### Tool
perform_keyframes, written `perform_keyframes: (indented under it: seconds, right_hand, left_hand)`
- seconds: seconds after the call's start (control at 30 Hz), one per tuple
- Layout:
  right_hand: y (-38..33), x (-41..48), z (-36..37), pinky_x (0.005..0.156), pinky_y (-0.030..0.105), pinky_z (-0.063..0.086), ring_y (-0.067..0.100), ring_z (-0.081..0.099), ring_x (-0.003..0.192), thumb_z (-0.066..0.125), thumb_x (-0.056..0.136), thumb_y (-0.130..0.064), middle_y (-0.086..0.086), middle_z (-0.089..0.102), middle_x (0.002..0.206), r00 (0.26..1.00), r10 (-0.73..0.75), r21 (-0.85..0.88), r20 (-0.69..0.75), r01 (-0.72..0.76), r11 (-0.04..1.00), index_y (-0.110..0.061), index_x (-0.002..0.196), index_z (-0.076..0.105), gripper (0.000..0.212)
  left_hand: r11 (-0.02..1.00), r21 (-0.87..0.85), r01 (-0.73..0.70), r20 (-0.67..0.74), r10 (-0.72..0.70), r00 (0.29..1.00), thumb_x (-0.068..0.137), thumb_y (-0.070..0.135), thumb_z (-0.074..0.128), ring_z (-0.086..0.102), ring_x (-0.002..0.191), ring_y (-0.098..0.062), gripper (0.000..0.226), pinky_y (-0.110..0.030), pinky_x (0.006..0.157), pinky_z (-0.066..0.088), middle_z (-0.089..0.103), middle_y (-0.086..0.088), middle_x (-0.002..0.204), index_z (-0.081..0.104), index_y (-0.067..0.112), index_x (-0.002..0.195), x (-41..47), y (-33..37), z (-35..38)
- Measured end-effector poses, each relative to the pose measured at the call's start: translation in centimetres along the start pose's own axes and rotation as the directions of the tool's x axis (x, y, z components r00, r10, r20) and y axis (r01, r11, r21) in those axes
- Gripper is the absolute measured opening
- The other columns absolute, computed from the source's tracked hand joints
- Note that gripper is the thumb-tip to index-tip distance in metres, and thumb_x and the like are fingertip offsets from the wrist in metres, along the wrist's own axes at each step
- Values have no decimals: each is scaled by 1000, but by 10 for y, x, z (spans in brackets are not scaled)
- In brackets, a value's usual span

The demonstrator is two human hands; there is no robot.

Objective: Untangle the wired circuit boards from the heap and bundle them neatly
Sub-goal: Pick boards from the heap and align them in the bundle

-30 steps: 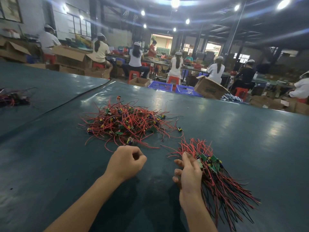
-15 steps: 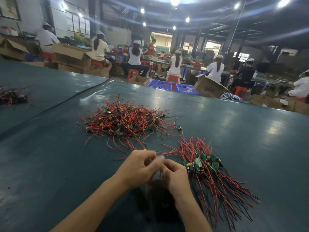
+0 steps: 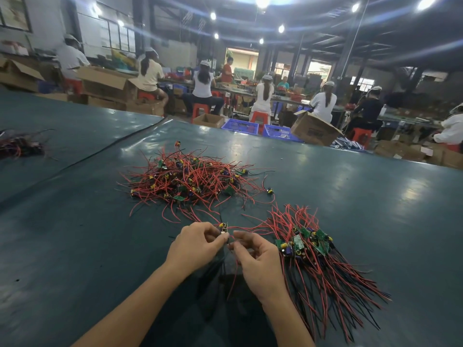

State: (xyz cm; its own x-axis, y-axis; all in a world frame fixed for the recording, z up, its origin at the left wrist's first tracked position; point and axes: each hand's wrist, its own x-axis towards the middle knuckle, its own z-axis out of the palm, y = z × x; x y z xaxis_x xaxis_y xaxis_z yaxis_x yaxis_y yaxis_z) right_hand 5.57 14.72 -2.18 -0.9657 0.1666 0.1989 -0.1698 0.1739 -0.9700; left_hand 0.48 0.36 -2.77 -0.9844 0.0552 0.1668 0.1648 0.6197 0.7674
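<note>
Both hands have come together near the middle, the left hand [image 3: 198, 246] now pinching a small board [image 3: 223, 227] and the right hand [image 3: 259, 261] pinching its wires, so one piece seems freed from the far heap [image 3: 185, 184] for the bundle [image 3: 310, 249] on the right.

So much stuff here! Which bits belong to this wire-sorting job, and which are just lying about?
In the job: tangled heap; board pinched in the left hand; red wire pinched in the right hand; tidy bundle.
Lying about: small wire pile far left; cardboard box; blue crates.
</note>
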Motion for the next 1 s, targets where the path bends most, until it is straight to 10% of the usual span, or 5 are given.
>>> perform_keyframes:
  seconds: [0.23, 0.5, 0.67, 0.87, 1.0]
  right_hand:
    - [3, 1, -1, 59, 12, 46, -3, 59, 61, 67, 87, -2, -4, 72, 78, 1000, 12, -80, -23, -13, 997, -26, 85, 71, 25]
    - [1, -4, 2, 60, 12, 46, -1, 59, 64, 65, 87, -1, -7, 70, 74, 993, -60, -123, 97, 72, 990, -29, 85, 72, 29]
    - [9, -1, 1, 65, 13, 50, 0, 63, 71, 65, 89, -12, -13, 71, 76, 998, -59, -294, -16, 51, 954, -27, 93, 73, 17]
    - [15, 5, 8, 91, 29, 39, 19, 45, 111, 48, 96, -15, -12, 65, 117, 957, -134, -711, 257, 281, 644, -29, 128, 62, 37]
    - [7, 5, 7, 104, 30, 35, 13, 39, 125, 52, 96, -28, -13, 55, 135, 962, -207, -722, 178, 271, 637, -27, 138, 53, 42]
  left_hand:
    - [924, -343, 170, 11, -176, 984, 92, 21, 63, 68, 58, -11, 7, -21, 47, 47, 74, -3, 83, 67, 16, 89, 5, 4, -6]
    - [997, -70, 12, 38, -10, 999, 82, 40, 74, 64, 68, 4, 17, -12, 62, 48, 70, 13, 74, 76, 23, 86, 4, 0, -3]
    - [961, -275, 20, -90, -47, 995, 91, 29, 64, 67, 70, -14, 13, -28, 68, 53, 70, -1, 81, 67, 17, 88, 3, 7, -8]
    - [351, -877, 327, 249, -250, 936, 101, 26, 41, 61, 52, -11, 33, -18, 44, 45, 72, -5, 77, 64, 6, 90, 1, 30, -23]
    - [275, -856, 439, 395, -202, 896, 102, 29, 42, 49, 42, -7, 29, -18, 38, 41, 63, 0, 62, 63, 11, 93, 0, 31, -22]
